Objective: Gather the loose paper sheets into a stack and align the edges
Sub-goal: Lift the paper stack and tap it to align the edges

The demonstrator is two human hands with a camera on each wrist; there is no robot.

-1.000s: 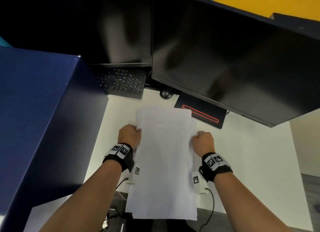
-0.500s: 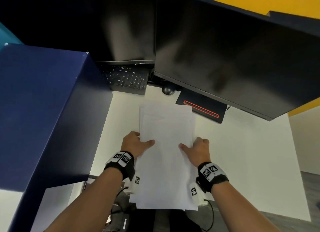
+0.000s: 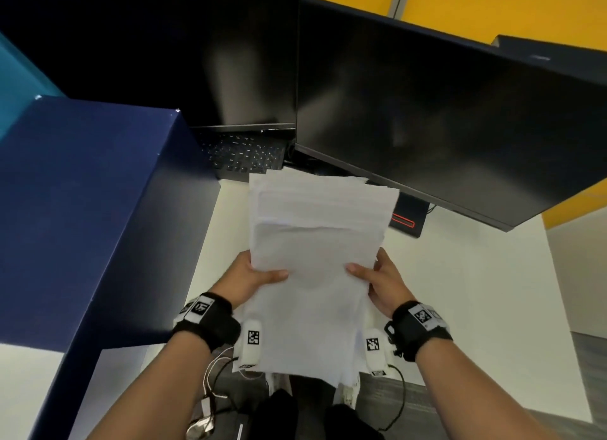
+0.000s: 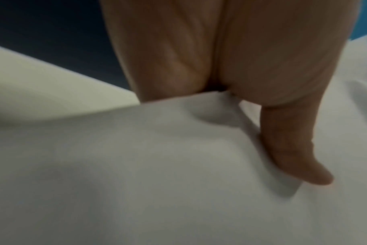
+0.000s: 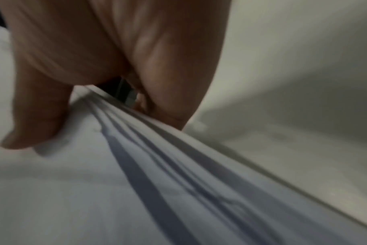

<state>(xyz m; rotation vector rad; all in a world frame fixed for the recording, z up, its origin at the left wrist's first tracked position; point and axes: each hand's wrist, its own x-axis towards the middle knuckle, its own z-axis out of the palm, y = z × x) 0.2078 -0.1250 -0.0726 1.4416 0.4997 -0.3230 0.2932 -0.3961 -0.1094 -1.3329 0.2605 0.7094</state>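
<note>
A stack of white paper sheets (image 3: 315, 275) is lifted above the white desk (image 3: 460, 292), its far edges fanned and uneven. My left hand (image 3: 259, 275) grips the stack's left edge, thumb on top and fingers hidden beneath. My right hand (image 3: 371, 275) grips the right edge the same way. In the left wrist view the left hand (image 4: 251, 116) presses its thumb into the paper sheets (image 4: 157, 165). In the right wrist view the right hand (image 5: 84, 107) pinches the paper sheets (image 5: 178, 182), whose layered edges are staggered.
Two dark monitors (image 3: 427, 111) stand behind the stack, with a black keyboard (image 3: 246, 154) under the left one. A dark blue partition (image 3: 82, 209) walls the left side. A black device with a red line (image 3: 407, 219) sits under the right monitor. Cables (image 3: 213, 390) hang below the desk's near edge.
The stack lay flat on the desk with my hands at its sides; thumbs slid on top, and now both hands have lifted it toward me, its far end raised.
</note>
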